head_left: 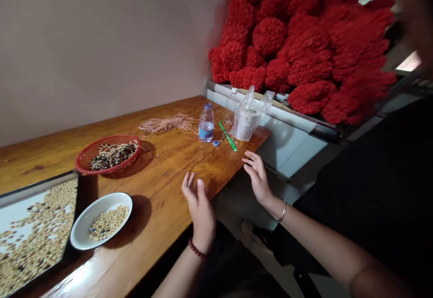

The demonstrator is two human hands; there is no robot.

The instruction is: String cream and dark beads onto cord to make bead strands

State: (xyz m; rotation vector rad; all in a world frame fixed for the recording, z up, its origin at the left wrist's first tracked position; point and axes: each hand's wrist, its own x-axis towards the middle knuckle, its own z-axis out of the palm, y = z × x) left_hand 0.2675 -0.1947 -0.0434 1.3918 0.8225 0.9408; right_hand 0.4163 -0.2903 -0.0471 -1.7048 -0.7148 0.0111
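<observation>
My left hand (pixel 200 210), with a dark red bead bracelet on the wrist, hovers over the table's front edge. Its fingers are slightly curled and apart, holding nothing. To its right, my right hand (pixel 257 178) wears a silver bangle and is held up beside the table corner, fingers spread and empty. Closest beyond the right hand lies a green paper strip (pixel 228 135). A water bottle (pixel 206 124) stands behind my hands, with a blue bottle cap (pixel 216 143) at its foot. Left of my left hand sits a white bowl (pixel 79 231) of pale beads (pixel 110 222).
On the wooden table (pixel 162 190) are a red basket (pixel 79 162) of strung beads, a tray (pixel 76 203) of loose beads and pink string (pixel 169 123). A bagged cup (pixel 248 120) stands at the far corner. Red fluffy bunches (pixel 297 50) fill a counter. A person in black (pixel 375 176) is at right.
</observation>
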